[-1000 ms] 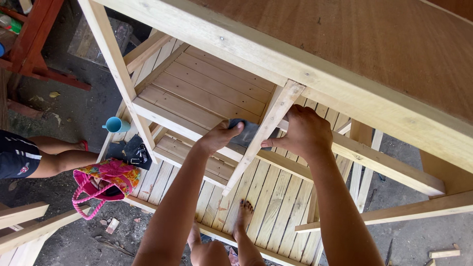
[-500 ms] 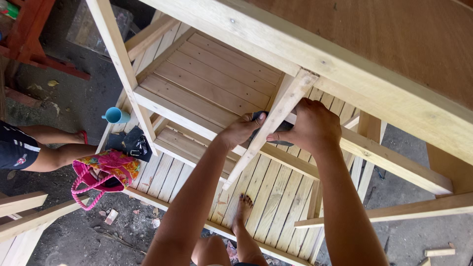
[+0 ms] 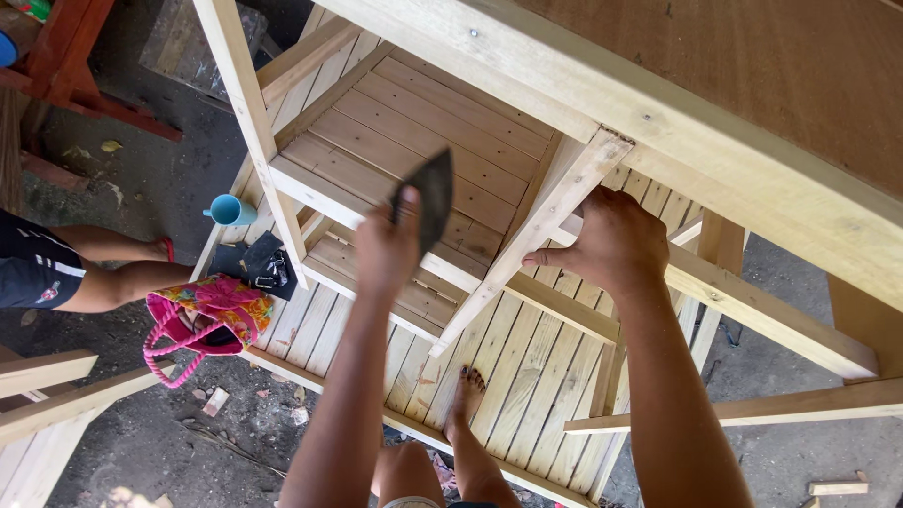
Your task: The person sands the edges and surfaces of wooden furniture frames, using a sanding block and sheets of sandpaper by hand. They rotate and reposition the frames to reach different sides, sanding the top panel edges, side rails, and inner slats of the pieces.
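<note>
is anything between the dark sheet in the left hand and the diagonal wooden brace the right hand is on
Nothing visible does. The left hand holds the dark sheet up in open air, just left of the diagonal brace. The right hand grips the brace from its far side, so the near face is bare.

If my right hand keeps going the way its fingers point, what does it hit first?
Most likely the slanted wooden brace: the right hand points left at it, its fingertips about touching. Depth is unclear.
</note>
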`<state>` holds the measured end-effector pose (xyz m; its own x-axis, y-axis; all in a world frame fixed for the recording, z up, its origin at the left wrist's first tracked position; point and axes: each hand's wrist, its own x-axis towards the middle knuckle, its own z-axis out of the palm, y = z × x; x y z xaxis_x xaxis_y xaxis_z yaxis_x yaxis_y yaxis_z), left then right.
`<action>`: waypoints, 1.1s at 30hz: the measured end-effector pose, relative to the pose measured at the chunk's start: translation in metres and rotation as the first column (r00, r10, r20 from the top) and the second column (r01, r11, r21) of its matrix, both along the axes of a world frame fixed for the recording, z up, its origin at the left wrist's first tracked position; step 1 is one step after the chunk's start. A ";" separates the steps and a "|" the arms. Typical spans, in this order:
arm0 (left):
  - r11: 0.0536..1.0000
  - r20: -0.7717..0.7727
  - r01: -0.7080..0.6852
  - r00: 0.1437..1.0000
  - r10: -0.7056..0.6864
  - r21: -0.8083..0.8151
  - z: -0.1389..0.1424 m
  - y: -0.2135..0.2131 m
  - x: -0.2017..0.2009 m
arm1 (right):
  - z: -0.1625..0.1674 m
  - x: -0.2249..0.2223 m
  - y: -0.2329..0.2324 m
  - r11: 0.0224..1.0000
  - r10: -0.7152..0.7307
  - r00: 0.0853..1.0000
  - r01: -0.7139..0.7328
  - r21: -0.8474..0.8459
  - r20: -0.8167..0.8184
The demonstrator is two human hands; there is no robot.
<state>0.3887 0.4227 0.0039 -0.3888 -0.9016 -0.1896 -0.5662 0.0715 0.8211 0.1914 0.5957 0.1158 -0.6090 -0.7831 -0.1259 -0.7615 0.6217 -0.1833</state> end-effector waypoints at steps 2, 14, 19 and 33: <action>0.931 -0.091 0.071 0.995 -0.041 0.357 0.004 0.051 -0.015 | -0.002 -0.001 -0.001 0.998 -0.014 1.000 0.015 0.068 -0.007; 0.694 0.098 0.545 0.814 -0.573 -0.470 -0.079 0.103 -0.004 | -0.014 -0.004 0.000 0.989 -0.015 0.999 0.020 0.144 -0.038; 0.787 0.414 0.503 0.840 -0.349 -0.357 -0.065 -0.005 0.066 | -0.011 -0.004 -0.004 0.992 -0.006 0.998 0.013 0.129 -0.056; 0.317 0.567 0.705 0.703 -0.429 -0.635 -0.114 0.054 0.043 | -0.013 -0.004 -0.004 0.964 -0.026 0.997 0.043 0.261 -0.066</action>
